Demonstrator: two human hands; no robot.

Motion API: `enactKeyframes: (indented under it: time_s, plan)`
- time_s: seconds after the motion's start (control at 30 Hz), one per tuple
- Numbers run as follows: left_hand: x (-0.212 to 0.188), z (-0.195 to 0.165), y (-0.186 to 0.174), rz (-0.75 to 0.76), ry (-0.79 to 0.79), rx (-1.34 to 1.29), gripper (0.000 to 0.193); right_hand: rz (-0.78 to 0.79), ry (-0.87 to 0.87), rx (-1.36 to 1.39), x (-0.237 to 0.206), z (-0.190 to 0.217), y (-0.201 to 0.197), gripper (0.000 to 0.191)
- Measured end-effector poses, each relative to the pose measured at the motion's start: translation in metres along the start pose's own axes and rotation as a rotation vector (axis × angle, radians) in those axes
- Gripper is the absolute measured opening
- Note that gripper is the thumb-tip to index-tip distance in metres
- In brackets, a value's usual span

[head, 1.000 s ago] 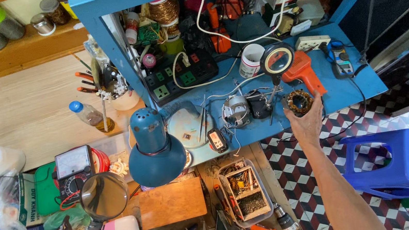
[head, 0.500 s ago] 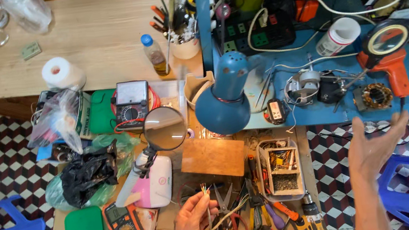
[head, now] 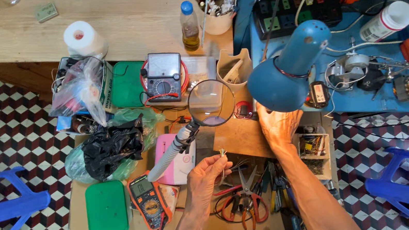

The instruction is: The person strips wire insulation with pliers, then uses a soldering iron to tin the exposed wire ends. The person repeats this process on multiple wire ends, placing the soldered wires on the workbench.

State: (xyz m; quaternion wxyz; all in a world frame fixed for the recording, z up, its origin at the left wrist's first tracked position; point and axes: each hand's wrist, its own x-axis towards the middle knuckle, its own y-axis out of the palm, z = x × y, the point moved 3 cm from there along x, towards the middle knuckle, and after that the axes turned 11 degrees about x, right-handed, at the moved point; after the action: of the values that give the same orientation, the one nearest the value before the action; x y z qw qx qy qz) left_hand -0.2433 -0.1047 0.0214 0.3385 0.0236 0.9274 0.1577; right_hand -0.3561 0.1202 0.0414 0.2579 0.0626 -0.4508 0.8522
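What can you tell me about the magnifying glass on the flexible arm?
The magnifying glass is a round clear lens in a thin dark rim, mounted on a grey ribbed gooseneck that rises from the lower left. It hangs tilted above the cluttered bench, just above the left hand, which pinches a small wire piece. Neither hand touches it.

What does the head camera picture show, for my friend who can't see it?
A person's left hand pinches a tiny wired part in its fingers below a round magnifying glass on a grey bendy arm. Their right hand reaches up under the blue metal desk lamp. All around is a cluttered workbench with an orange multimeter and red-handled pliers.
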Motion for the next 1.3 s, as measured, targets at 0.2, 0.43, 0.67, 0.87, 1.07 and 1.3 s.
enactKeyframes:
  time_s: [0.2,0.43,0.67,0.87,1.07,1.3]
  plan:
    - [0.010,-0.016,-0.050,0.055,0.000,0.057,0.032,0.076,0.028,0.071,-0.047,0.032,0.013,0.048]
    - [0.020,-0.018,-0.051,0.137,-0.039,0.114,0.032,0.233,-0.021,0.138,-0.113,0.070,0.012,0.079]
    - [0.019,-0.001,-0.027,0.193,-0.094,0.166,0.032,0.250,0.246,0.464,-0.134,0.043,-0.038,0.034]
    - [0.019,0.021,-0.003,0.165,-0.082,0.172,0.028,0.386,0.664,1.021,-0.141,0.007,-0.043,0.028]
    - [0.028,0.045,0.017,0.094,-0.084,0.115,0.028,0.272,0.719,0.872,-0.166,-0.057,-0.077,0.026]
    - [0.038,0.051,0.056,0.049,-0.065,0.192,0.031,-0.200,0.403,0.369,-0.091,-0.163,-0.193,0.026]
